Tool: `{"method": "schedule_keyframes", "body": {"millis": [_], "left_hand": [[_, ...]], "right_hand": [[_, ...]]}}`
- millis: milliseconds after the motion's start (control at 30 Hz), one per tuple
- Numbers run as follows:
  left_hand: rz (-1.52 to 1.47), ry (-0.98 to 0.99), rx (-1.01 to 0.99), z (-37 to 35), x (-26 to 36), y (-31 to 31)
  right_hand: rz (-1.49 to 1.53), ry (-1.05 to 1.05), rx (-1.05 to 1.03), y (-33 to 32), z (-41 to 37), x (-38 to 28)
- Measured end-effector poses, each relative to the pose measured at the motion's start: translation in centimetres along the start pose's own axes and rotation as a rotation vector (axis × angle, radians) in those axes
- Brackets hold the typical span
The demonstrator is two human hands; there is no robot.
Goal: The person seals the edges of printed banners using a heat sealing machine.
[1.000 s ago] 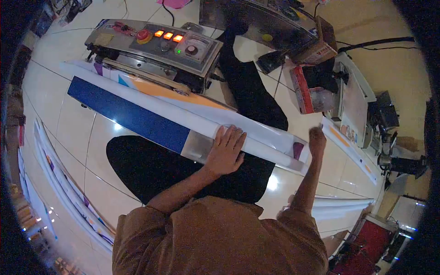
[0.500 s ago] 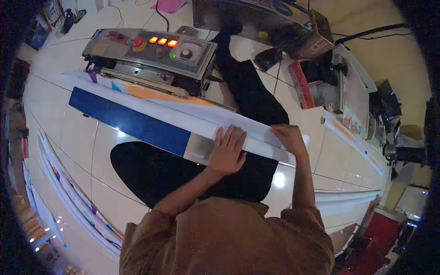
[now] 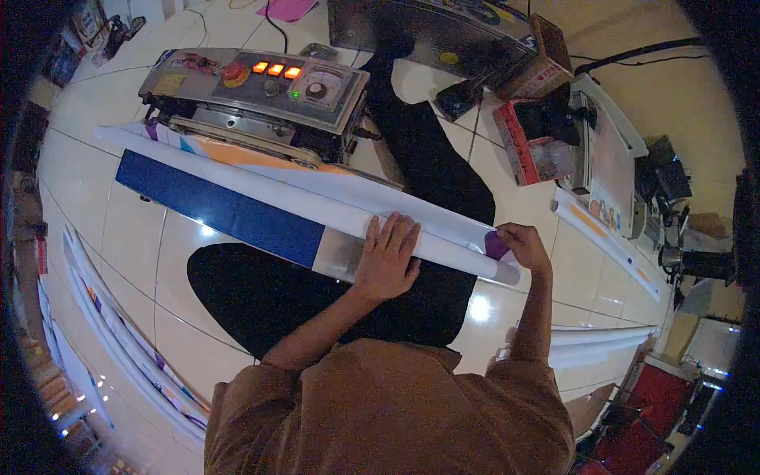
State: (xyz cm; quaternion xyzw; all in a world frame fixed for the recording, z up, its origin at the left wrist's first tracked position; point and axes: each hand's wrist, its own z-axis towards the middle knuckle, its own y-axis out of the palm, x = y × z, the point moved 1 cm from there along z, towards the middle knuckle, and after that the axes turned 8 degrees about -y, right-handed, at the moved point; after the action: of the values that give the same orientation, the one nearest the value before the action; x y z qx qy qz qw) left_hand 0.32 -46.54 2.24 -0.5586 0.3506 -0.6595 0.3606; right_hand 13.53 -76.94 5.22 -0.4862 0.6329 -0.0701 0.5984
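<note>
A long white banner roll (image 3: 293, 202) lies slantwise in front of a band sealing machine (image 3: 261, 87), above a blue and metal bed (image 3: 229, 210). Orange and purple print shows on the sheet's far side, close to the machine. My left hand (image 3: 388, 257) rests flat on the roll with its fingers stretched out, pressing from above. At the roll's right end, my right hand (image 3: 525, 247) pinches the banner's edge, where a purple printed patch (image 3: 497, 245) is turned into view. The fingertips partly hide that corner.
More rolled banners lie on the tiled floor at the left (image 3: 131, 340), at the right (image 3: 606, 245) and at the lower right (image 3: 590, 336). An open red and white box (image 3: 514, 146) stands beyond my right hand. My black-clothed legs flank the bed.
My right hand has moved slightly right and down, turning the banner's edge so that a purple patch shows. My left hand stays flat on the roll. The view has shifted slightly.
</note>
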Motion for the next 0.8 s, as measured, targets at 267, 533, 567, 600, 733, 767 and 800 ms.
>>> {"method": "schedule_keyframes", "body": {"millis": [267, 533, 567, 600, 733, 767, 800], "left_hand": [[-0.004, -0.007, 0.008, 0.0, 0.0, -0.1], [-0.014, -0.019, 0.017, -0.1, -0.1, 0.2], [-0.023, -0.024, 0.010, -0.1, -0.2, 0.3], [-0.018, -0.030, 0.013, -0.1, -0.2, 0.3], [-0.031, -0.046, 0.007, -0.1, -0.2, 0.2], [-0.039, -0.047, -0.021, -0.1, -0.2, 0.2], [-0.033, -0.058, -0.016, -0.1, -0.2, 0.0]], "right_hand": [[0.008, -0.050, 0.004, -0.6, -0.3, 1.4], [0.170, -0.001, 0.098, 0.4, 0.2, 1.7], [0.191, 0.012, 0.112, 0.5, 0.4, 1.4], [0.213, 0.025, 0.125, 0.6, 0.6, 1.3], [0.312, 0.018, 0.113, 1.8, 1.5, 3.8], [0.299, 0.025, 0.100, 2.2, 1.8, 4.3], [0.285, 0.034, 0.087, 2.6, 2.1, 4.7]]}}
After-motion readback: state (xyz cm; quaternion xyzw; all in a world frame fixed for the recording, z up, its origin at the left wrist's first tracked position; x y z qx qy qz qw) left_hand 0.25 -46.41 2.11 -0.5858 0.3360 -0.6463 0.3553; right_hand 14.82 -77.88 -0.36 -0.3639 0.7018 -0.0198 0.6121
